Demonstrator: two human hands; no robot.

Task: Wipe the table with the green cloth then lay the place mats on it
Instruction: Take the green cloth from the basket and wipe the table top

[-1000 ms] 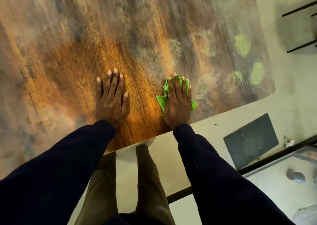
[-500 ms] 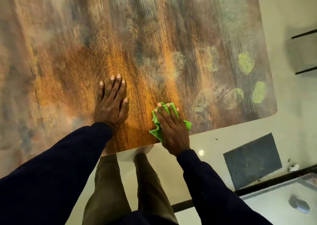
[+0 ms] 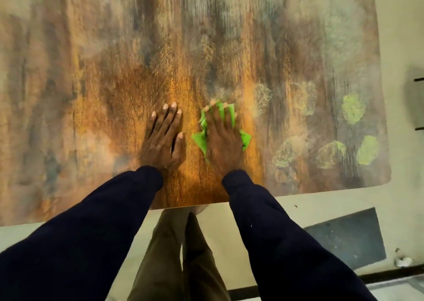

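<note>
Two flat hands rest near the worktop front edge: the left hand bare, the right hand spread over the green cloth, likely soft, light, best pressed down centrally.

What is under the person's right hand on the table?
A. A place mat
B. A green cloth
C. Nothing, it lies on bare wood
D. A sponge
B: the right hand presses flat on the green cloth, whose edges stick out around the fingers, on the table.
</note>
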